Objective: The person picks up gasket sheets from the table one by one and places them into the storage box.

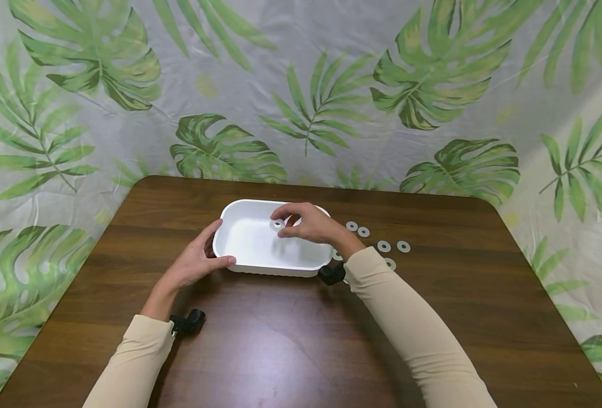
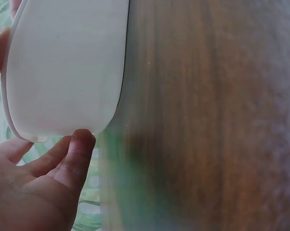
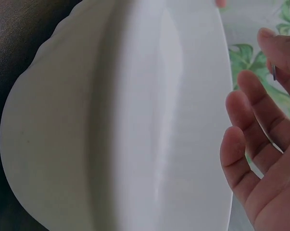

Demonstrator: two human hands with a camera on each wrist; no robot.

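Observation:
A white rectangular tub [image 1: 250, 265] with rounded corners stands near the far side of the table. My left hand [image 1: 191, 262] grips its left end, thumb at the front rim and fingers against the outer wall; the left wrist view shows fingertips [image 2: 82, 139] touching the wall. Over the tub's inside, my right hand [image 1: 308, 222] pinches a flat, pale ring-shaped washer [image 1: 277, 225] between thumb and finger. In the right wrist view that washer [image 3: 274, 72] appears edge-on as a thin strip, while the other fingers are spread and hold nothing.
Several similar washers [image 1: 384, 246] lie scattered on the wooden table [image 1: 260, 340] right of the tub, some partly hidden by my right forearm. A leaf-patterned cloth [image 1: 321, 85] hangs behind the table's far edge. Black wrist cameras [image 1: 188, 322] sit on both wrists.

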